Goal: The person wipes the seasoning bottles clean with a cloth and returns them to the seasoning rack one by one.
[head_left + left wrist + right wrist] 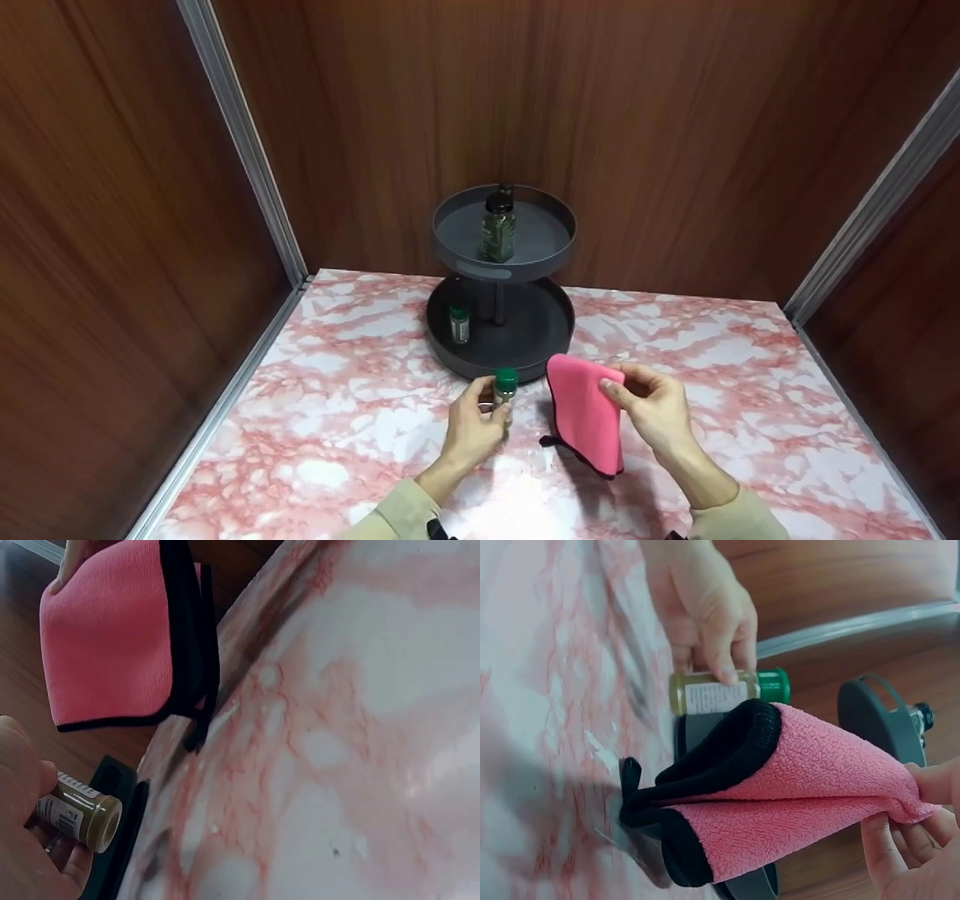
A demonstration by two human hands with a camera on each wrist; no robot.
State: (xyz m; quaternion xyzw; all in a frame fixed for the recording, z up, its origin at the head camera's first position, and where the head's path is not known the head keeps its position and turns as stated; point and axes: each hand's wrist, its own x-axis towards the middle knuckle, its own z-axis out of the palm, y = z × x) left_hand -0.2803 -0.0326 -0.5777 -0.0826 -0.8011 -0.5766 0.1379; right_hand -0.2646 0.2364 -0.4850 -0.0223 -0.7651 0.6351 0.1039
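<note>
My left hand [474, 431] grips a small glass spice jar [712, 694] with a green cap and a white label, held upright above the table in front of the two-tier stand. In the left wrist view the jar [94, 821] shows its base and a barcode. My right hand [660, 409] pinches a folded pink cloth [589, 412] with black edging between thumb and fingers. The cloth hangs down just right of the jar, and a black loop [630, 774] dangles from its edge.
A dark round two-tier stand [442, 352] stands behind my hands. Its upper tray holds a dark-capped jar [498, 234] with another behind it; a green-capped jar [460, 327] sits on the lower tray. Brown panels [375, 112] enclose the red-and-white marbled table [315, 420].
</note>
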